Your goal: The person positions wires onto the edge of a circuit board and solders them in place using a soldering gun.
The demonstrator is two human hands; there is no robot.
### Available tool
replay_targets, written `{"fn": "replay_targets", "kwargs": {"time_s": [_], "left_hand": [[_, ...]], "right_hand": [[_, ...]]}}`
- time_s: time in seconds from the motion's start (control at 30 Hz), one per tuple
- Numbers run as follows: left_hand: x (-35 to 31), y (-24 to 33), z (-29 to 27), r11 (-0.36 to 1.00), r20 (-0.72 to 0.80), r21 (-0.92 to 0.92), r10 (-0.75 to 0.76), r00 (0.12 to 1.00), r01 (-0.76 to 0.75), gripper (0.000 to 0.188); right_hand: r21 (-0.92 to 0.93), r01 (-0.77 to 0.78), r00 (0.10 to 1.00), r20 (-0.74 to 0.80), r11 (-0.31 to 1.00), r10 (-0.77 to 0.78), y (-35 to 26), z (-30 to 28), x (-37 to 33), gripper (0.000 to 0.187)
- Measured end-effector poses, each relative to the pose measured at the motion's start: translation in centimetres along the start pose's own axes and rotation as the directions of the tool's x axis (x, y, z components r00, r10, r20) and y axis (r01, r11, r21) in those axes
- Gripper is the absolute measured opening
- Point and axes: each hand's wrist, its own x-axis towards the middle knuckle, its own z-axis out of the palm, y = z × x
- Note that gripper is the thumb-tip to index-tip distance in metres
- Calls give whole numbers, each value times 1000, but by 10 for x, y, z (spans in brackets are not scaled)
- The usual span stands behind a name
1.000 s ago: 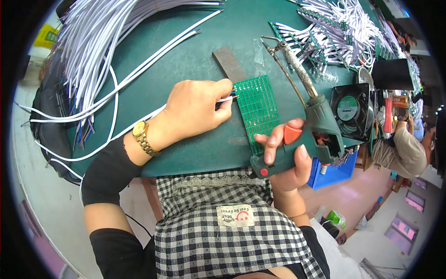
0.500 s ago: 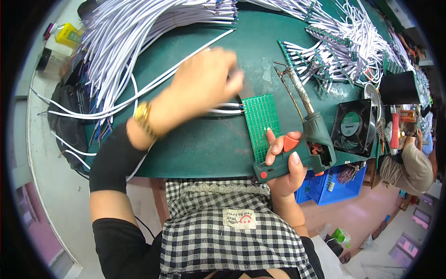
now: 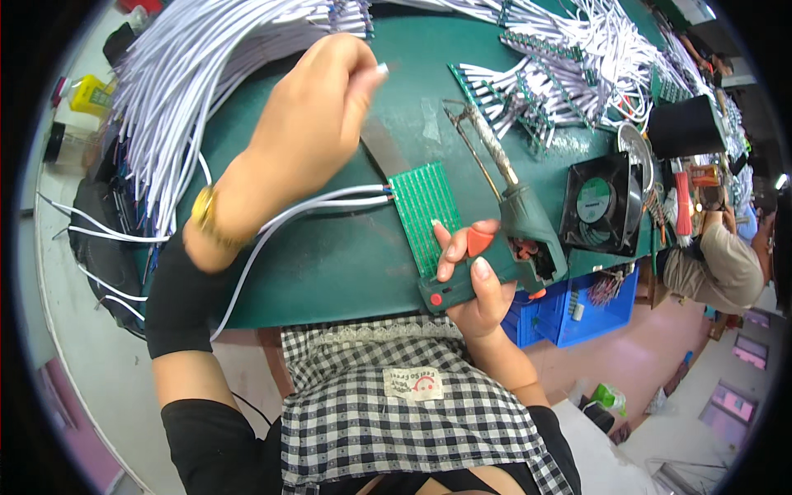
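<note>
My right hand (image 3: 483, 289) grips the handle of a green soldering gun (image 3: 528, 223) with an orange trigger. Its metal tip points up and away, over the table. Beside those fingers, partly under the handle, lies a green circuit board (image 3: 425, 206). Two white cables (image 3: 330, 200) meet the board's upper left edge and curve toward my left forearm. My left hand (image 3: 322, 103), with a gold watch at the wrist, is raised left of the board, fingers closed together. Whatever it pinches, if anything, cannot be made out. Behind it is a big bundle of white cables (image 3: 177, 74).
At the far right are several boards with white cables (image 3: 569, 74) piled together. A black fan (image 3: 602, 202) stands right of the soldering gun, near a black box (image 3: 686, 128). Blue bins (image 3: 594, 318) sit below the table edge. A dark flat strip (image 3: 384, 147) lies behind the board.
My left hand has moved left and up, away from the board, uncovering more of its cables. The view has shifted, while my right hand still grips the soldering gun.
</note>
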Motion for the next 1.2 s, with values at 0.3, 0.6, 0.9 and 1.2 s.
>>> {"fn": "replay_targets", "kwargs": {"time_s": [0.3, 0.6, 0.9, 1.2], "left_hand": [[-89, 42, 2, 971, 352, 188, 74, 933, -148, 18], [-98, 22, 30, 1000, 238, -5, 13, 971, -12, 15], [-95, 22, 30, 1000, 251, 11, 10, 968, -13, 17], [-92, 25, 34, 999, 239, -24, -17, 971, 24, 16]], "right_hand": [[-6, -19, 1000, 12, 1000, 19, -2, 3, 6, 41], [1, -44, 999, 8, 999, 44, -6, 0, 4, 42], [-50, -54, 998, 10, 997, 55, -7, -1, 7, 43], [-42, -57, 998, 2, 997, 57, -6, -5, 7, 42]]}}
